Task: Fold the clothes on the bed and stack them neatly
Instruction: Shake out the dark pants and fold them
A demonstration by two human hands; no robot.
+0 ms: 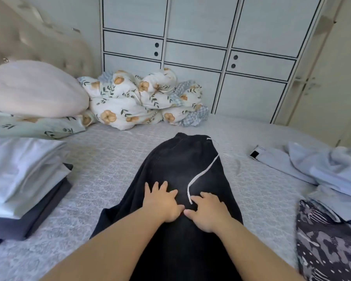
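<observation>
A black pair of trousers (176,165) lies lengthwise on the grey bed (101,169), waistband at the far end, with a white drawstring (203,175) curving across it. My left hand (160,201) and my right hand (207,211) both rest flat on the black cloth, side by side, fingers spread and straight, thumbs nearly touching. The right fingertips lie at the drawstring's near end. A stack of folded clothes (22,179), white and pale pieces over a dark one, stands at the left.
Loose pale blue garments (324,169) and a dark patterned garment (328,246) lie at the right. A pink pillow (34,88) and a bunched floral quilt (142,100) sit at the bed's head. A white wardrobe (201,37) stands behind.
</observation>
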